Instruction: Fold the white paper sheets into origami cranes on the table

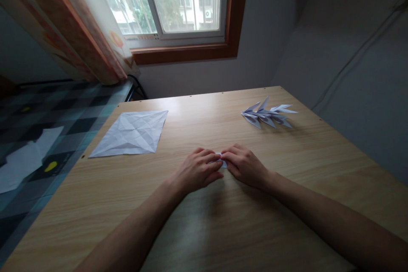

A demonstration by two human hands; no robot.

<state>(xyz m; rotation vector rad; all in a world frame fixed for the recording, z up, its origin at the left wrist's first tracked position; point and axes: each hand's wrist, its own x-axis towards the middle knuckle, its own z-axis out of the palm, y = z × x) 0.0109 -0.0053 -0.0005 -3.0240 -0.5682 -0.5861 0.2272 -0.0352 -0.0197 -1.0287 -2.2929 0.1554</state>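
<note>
Between my two hands, near the middle of the table, is a small piece of white folded paper, mostly covered by the fingers. My left hand lies palm down with its fingers bent together over the paper's left side. From the right, my right hand presses its closed fingers on the same paper. The fingertips of both hands nearly meet. How the paper is folded underneath cannot be made out.
A creased square sheet of white paper lies flat at the table's left. Pointed folded paper pieces form a cluster at the back right. More white paper rests on the checked cloth left of the wooden table.
</note>
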